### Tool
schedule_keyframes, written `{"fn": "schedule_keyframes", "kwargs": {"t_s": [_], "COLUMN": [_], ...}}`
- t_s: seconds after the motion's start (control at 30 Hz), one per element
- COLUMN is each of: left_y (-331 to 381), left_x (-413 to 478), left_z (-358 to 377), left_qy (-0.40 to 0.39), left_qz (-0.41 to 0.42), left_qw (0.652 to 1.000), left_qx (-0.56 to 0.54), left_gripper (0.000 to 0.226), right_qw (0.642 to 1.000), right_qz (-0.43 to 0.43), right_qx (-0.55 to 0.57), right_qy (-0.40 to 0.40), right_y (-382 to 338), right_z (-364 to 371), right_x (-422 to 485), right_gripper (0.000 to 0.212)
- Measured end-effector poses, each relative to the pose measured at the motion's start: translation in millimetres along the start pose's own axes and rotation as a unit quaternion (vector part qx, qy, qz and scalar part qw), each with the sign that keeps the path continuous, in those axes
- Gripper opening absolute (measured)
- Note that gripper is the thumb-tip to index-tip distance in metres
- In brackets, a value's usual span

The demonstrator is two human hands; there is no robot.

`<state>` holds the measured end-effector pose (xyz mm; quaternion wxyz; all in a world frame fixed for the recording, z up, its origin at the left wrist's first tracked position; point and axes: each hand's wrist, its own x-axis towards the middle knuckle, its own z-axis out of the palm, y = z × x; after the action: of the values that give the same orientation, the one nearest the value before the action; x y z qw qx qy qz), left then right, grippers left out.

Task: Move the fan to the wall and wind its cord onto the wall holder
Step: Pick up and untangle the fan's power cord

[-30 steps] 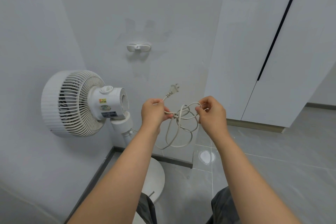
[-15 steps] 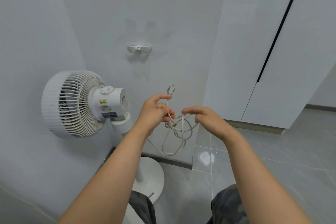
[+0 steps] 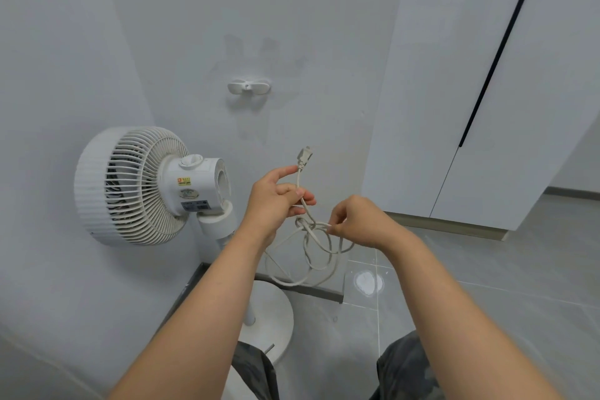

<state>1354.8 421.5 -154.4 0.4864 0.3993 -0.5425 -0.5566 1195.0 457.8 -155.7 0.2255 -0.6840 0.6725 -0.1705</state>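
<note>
- right hand [image 3: 360, 221], open a moment back, now pinches a cord [image 3: 319, 256] loop
- left hand [image 3: 276, 201] fingers [image 3: 292, 189] grip the cord just under the plug [image 3: 304, 156]
- fan [image 3: 136, 185] stands against the wall [image 3: 194, 26], pole [image 3: 249, 315] mostly hidden by the left forearm [image 3: 207, 302]

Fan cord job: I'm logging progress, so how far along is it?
Done: the fan stands beside the wall. In hand: the left hand grips the cord below its plug while the right hand pinches a loop beside a tangle. Left: the wall holder is bare, so all the winding remains.
</note>
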Motion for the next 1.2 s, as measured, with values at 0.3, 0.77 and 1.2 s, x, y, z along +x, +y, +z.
{"fn": "schedule_keyframes", "kwargs": {"t_s": [0.3,0.77,1.2], "left_y": [1.2,3.9,2.7], "left_x": [-0.6,-0.4,0.4], "left_z": [1.6,3.9,0.1], "left_qy": [-0.001,0.026,0.046], "left_qz": [-0.043,-0.049,-0.087], "left_qw": [0.989,0.985,0.995], "left_qx": [-0.143,-0.161,-0.012], "left_gripper": [0.015,0.011,0.011], "right_qw": [0.992,0.993,0.972], "right_qz": [-0.047,-0.077,-0.025], "right_qx": [0.111,0.079,0.217], "right_qy": [-0.033,-0.051,0.09], "right_y": [9.6,2.8,-3.8], "right_z": [6.7,-0.4,-14.6], "right_x": [-0.9,-11.1,-15.1], "right_gripper": [0.029,0.057,0.021]}}
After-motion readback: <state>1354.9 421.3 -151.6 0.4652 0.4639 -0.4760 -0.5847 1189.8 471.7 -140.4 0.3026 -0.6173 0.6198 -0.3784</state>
